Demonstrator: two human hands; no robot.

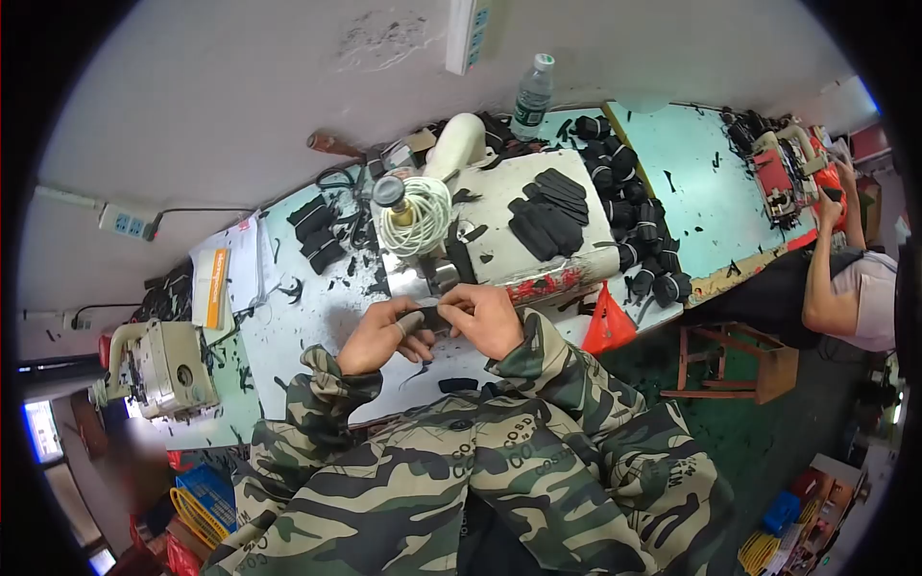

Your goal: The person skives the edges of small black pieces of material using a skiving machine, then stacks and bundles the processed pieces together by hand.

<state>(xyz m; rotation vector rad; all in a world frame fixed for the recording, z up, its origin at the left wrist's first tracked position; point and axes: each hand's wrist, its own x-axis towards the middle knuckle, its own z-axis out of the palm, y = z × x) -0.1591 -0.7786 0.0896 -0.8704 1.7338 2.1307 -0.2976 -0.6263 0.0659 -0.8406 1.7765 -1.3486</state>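
My left hand (384, 335) and my right hand (483, 320) meet at the front of a pale machine (595, 216). Between them is a small dark piece of fabric (417, 322), with the fingers of both hands closed on it. The machine's metal front part (423, 278) is just beyond my fingertips. A coil of whitish cord (416, 223) hangs around a post with a dark knob on the machine. Flat black fabric pieces (549, 213) lie stacked on the machine's top. Another dark piece (458, 385) rests at the table edge near my jacket.
Tied black bundles (648, 221) line the machine's right side, below a water bottle (533, 98). A red plastic bag (609, 322) hangs at the table front. Another machine (161, 370) stands left. At right, a person (845, 288) works beside a wooden stool (735, 365).
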